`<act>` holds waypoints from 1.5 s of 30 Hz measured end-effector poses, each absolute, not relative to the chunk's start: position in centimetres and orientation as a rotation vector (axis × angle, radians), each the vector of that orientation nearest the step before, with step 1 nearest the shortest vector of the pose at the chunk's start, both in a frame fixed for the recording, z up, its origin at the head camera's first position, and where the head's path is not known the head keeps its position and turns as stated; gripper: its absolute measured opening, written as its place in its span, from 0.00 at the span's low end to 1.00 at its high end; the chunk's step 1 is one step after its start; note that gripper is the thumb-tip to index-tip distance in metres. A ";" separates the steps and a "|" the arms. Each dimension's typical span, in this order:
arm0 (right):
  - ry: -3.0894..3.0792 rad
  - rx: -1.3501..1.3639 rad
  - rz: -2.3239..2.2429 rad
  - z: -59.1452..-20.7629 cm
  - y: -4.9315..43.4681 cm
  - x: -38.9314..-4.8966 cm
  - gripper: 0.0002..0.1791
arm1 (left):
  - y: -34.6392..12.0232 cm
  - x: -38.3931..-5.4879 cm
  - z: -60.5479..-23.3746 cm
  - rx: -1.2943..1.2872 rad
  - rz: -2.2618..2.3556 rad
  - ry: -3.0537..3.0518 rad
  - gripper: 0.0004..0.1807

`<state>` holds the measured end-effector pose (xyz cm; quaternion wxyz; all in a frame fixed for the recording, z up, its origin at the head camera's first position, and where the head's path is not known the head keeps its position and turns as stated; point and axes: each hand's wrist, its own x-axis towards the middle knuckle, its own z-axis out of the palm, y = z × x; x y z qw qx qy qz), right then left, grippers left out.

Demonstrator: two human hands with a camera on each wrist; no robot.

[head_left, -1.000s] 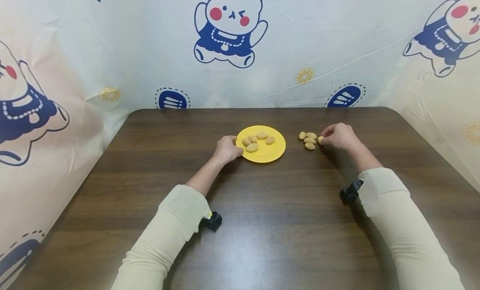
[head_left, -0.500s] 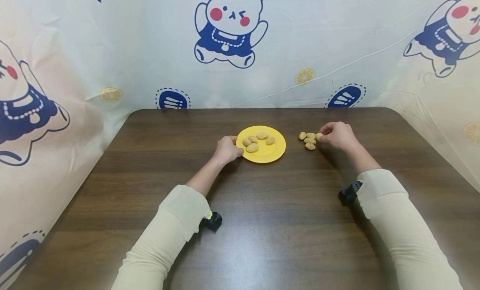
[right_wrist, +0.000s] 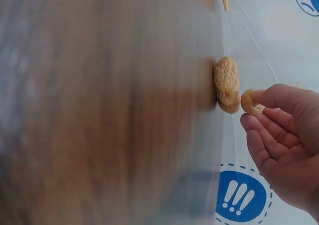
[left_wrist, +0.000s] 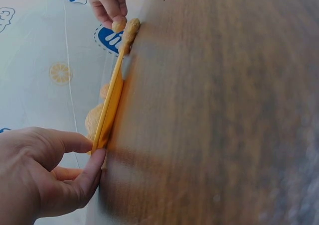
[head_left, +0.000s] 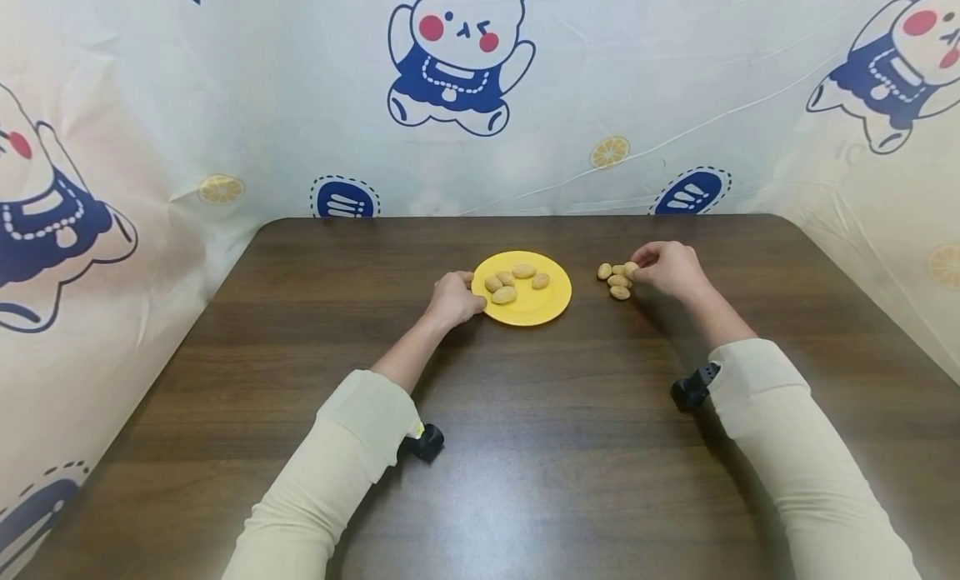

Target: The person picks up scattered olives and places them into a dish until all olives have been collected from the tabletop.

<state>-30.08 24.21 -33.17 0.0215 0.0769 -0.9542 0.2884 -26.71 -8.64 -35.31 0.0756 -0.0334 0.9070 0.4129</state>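
My left hand (head_left: 453, 300) pinches the left rim of a yellow plate (head_left: 528, 315), with its thumb below and fingers above in the left wrist view. Several tan peanuts in their shells (head_left: 504, 295) lie on the plate. To the right, my right hand (head_left: 671, 270) holds one peanut (right_wrist: 250, 102) between thumb and fingertips, raised off the table. Just left of and under that hand sits a small group of peanuts (head_left: 618, 282) on the wood; the held one overlaps the group in the head view.
The dark brown wooden table (head_left: 495, 447) runs back to a printed cartoon curtain (head_left: 585, 80) along its far edge. Black wrist cameras (head_left: 426, 442) sit under both cuffs. A strip of bare wood lies between the plate and the loose peanuts.
My right hand has moved a little left and slightly up with the peanut, from the right side of the group to over it. The left hand and plate have stayed put.
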 end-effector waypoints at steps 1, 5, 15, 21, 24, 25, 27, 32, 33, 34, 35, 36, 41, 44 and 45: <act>-2.954 0.239 0.899 -33.2 24.1 -30.1 0.12 | -8.7 -26.7 -35.3 -0.101 1.239 2.719 0.33; -2.945 0.244 0.917 -33.3 23.8 -30.1 0.12 | -8.7 -26.7 -35.3 -0.107 1.239 2.719 0.33; -2.954 0.294 0.920 -33.1 22.4 -30.1 0.12 | -8.6 -26.7 -35.4 -0.103 1.242 2.720 0.33; -2.978 0.282 0.959 -32.9 21.4 -30.0 0.12 | -8.6 -26.7 -35.3 -0.102 1.242 2.722 0.33; -2.992 0.273 0.984 -32.8 21.0 -30.1 0.12 | -8.6 -26.7 -35.3 -0.107 1.241 2.717 0.33; -2.995 0.273 0.991 -32.9 20.9 -30.1 0.12 | -8.6 -26.6 -35.3 -0.109 1.243 2.715 0.33; -3.001 0.271 1.006 -32.9 20.6 -30.1 0.12 | -8.6 -26.6 -35.3 -0.107 1.245 2.714 0.33; -3.005 0.291 1.019 -32.9 19.9 -30.1 0.12 | -8.6 -26.7 -35.4 -0.098 1.246 2.724 0.33; -3.006 0.293 1.023 -32.9 19.8 -30.1 0.13 | -8.6 -26.7 -35.4 -0.095 1.244 2.725 0.33; -3.007 0.294 1.023 -32.9 19.5 -30.0 0.13 | -8.6 -26.7 -35.4 -0.094 1.245 2.725 0.33; -3.011 0.290 1.025 -32.9 19.3 -30.0 0.13 | -8.6 -26.7 -35.4 -0.094 1.245 2.725 0.33; -3.016 0.283 1.030 -32.8 19.1 -30.0 0.13 | -8.6 -26.7 -35.4 -0.094 1.245 2.724 0.33; -3.022 0.302 1.045 -32.9 18.2 -30.0 0.14 | -8.6 -26.7 -35.3 -0.099 1.243 2.714 0.33; -3.009 0.342 1.052 -33.0 17.7 -30.1 0.13 | -8.6 -26.7 -35.3 -0.104 1.237 2.712 0.33; -3.007 0.350 1.049 -33.0 17.5 -30.1 0.13 | -8.6 -26.7 -35.3 -0.106 1.237 2.712 0.33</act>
